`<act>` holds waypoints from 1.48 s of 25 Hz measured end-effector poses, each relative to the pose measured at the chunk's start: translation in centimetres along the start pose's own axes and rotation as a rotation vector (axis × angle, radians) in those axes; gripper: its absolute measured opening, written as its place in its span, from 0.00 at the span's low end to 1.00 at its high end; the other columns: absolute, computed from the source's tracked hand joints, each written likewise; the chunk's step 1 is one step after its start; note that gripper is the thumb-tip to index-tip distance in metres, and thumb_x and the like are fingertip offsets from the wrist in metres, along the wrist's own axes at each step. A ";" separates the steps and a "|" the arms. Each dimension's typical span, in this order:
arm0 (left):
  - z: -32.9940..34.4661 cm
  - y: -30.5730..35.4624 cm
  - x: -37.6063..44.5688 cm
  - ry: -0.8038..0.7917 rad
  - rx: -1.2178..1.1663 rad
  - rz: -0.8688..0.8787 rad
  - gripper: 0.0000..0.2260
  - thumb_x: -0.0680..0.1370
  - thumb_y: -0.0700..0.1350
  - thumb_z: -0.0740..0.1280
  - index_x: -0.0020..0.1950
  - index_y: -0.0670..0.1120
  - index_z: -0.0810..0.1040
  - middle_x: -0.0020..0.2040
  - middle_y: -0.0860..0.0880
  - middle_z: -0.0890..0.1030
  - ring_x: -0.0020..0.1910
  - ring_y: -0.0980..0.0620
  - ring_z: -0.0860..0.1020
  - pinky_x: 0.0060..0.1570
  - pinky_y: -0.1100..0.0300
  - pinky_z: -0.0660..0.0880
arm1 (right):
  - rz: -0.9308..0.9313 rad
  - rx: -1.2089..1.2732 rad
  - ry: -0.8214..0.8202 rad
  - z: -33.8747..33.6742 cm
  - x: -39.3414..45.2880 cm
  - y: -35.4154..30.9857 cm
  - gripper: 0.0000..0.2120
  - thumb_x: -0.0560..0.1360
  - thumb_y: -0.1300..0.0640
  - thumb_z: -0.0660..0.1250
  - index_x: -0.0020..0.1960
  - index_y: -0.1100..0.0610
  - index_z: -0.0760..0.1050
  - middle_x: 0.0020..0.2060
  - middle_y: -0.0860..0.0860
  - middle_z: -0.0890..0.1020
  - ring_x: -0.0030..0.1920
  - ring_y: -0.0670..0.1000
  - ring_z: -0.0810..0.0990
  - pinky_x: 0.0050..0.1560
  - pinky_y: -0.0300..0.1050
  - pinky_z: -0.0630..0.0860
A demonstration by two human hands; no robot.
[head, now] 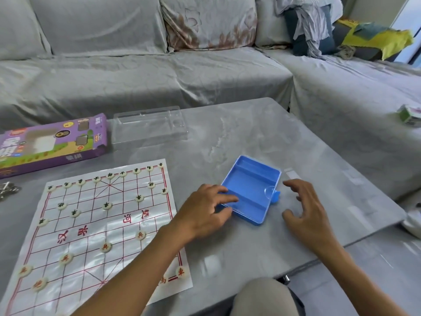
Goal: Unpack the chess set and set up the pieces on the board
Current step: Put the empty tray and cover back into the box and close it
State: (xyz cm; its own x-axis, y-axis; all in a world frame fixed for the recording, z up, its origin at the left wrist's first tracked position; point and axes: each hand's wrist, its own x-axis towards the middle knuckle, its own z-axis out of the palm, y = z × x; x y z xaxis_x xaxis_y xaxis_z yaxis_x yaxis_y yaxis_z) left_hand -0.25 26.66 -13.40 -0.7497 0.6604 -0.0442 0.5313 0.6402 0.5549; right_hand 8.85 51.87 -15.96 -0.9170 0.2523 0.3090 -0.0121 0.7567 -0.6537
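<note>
A paper xiangqi board [95,226] lies flat on the grey table at the left. Round white pieces with dark-marked faces [106,205] fill its far half, and red-marked pieces [105,247] stand on its near half; my left forearm hides part of the near rows. A blue plastic piece case [250,185] with nothing in its compartments lies to the right of the board. My left hand [205,208] rests on the case's near-left corner, fingers curled over its rim. My right hand [305,210] hovers just right of the case, fingers spread and holding nothing.
The purple game box [52,142] lies at the far left, with a clear plastic insert [148,126] beside it. Metal keys [8,190] sit at the left edge. A covered sofa runs behind and right of the table. My knee [262,297] is at the near edge.
</note>
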 end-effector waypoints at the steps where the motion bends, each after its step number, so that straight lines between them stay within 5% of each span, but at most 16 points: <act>1: 0.4 0.5 0.0 0.017 0.086 0.000 0.22 0.75 0.60 0.55 0.63 0.58 0.79 0.69 0.56 0.72 0.68 0.56 0.65 0.65 0.59 0.64 | 0.055 0.037 0.010 -0.2 -0.2 0.5 0.30 0.66 0.65 0.66 0.63 0.42 0.69 0.60 0.39 0.72 0.62 0.43 0.72 0.63 0.49 0.72; 4: 1.5 2.8 0.4 0.111 0.245 -0.100 0.24 0.76 0.67 0.55 0.58 0.54 0.80 0.62 0.53 0.75 0.62 0.51 0.71 0.57 0.56 0.69 | 0.021 -0.027 -0.076 -0.3 0.0 1.5 0.31 0.67 0.62 0.65 0.67 0.40 0.66 0.66 0.36 0.67 0.66 0.41 0.68 0.66 0.46 0.69; 8: 3.2 4.9 0.8 0.026 0.355 -0.180 0.37 0.70 0.73 0.41 0.64 0.54 0.74 0.66 0.47 0.67 0.62 0.45 0.66 0.61 0.51 0.67 | -0.099 -0.325 -0.344 0.0 3.5 2.7 0.31 0.74 0.53 0.66 0.74 0.42 0.62 0.76 0.42 0.58 0.76 0.47 0.55 0.74 0.49 0.58; 12: 2.2 4.8 1.3 0.076 0.282 -0.232 0.29 0.73 0.72 0.55 0.54 0.50 0.80 0.62 0.47 0.72 0.57 0.46 0.71 0.60 0.51 0.70 | -0.198 -0.231 -0.268 0.1 3.8 3.0 0.23 0.71 0.45 0.73 0.65 0.44 0.76 0.62 0.44 0.74 0.62 0.50 0.74 0.63 0.50 0.70; 17: 2.2 4.2 0.6 0.083 0.215 -0.215 0.33 0.67 0.72 0.66 0.59 0.48 0.72 0.62 0.49 0.69 0.59 0.49 0.70 0.55 0.54 0.74 | -0.310 -0.304 -0.298 -0.4 4.9 1.5 0.29 0.65 0.26 0.63 0.54 0.44 0.83 0.47 0.39 0.76 0.50 0.45 0.72 0.55 0.47 0.69; 23: 2.7 2.8 0.8 0.138 0.171 -0.144 0.28 0.66 0.68 0.70 0.53 0.51 0.66 0.61 0.52 0.68 0.56 0.52 0.70 0.51 0.58 0.74 | 0.173 0.081 -0.507 -0.1 6.5 1.6 0.40 0.61 0.37 0.75 0.69 0.42 0.66 0.65 0.42 0.68 0.64 0.44 0.67 0.63 0.40 0.65; 30: 3.1 1.5 1.0 0.167 0.094 -0.104 0.28 0.65 0.66 0.71 0.53 0.51 0.66 0.58 0.54 0.67 0.54 0.55 0.69 0.45 0.59 0.76 | 0.271 0.077 -0.394 1.4 6.0 1.3 0.38 0.67 0.41 0.76 0.71 0.44 0.63 0.65 0.47 0.68 0.64 0.49 0.68 0.63 0.47 0.68; 34: 2.7 1.3 0.8 0.163 0.069 -0.088 0.28 0.66 0.66 0.71 0.53 0.50 0.66 0.58 0.55 0.66 0.54 0.55 0.69 0.45 0.58 0.76 | 0.228 -0.249 -0.381 0.9 5.5 0.5 0.39 0.66 0.28 0.66 0.72 0.43 0.63 0.67 0.47 0.70 0.68 0.51 0.66 0.68 0.51 0.64; 37: 0.9 0.3 1.2 0.120 0.071 -0.094 0.28 0.66 0.63 0.73 0.57 0.49 0.68 0.62 0.54 0.68 0.58 0.52 0.71 0.51 0.56 0.74 | 0.039 -0.426 -0.368 1.8 5.2 -0.6 0.48 0.61 0.18 0.49 0.73 0.42 0.61 0.75 0.45 0.60 0.76 0.51 0.52 0.75 0.53 0.51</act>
State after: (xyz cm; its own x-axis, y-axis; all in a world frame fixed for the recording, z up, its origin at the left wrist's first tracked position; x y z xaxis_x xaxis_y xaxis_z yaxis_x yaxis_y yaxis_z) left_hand -0.66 27.98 -14.03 -0.8367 0.5476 0.0092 0.4804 0.7258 0.4924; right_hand 3.36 51.65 -15.17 -0.9931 0.1155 -0.0210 0.1165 0.9470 -0.2995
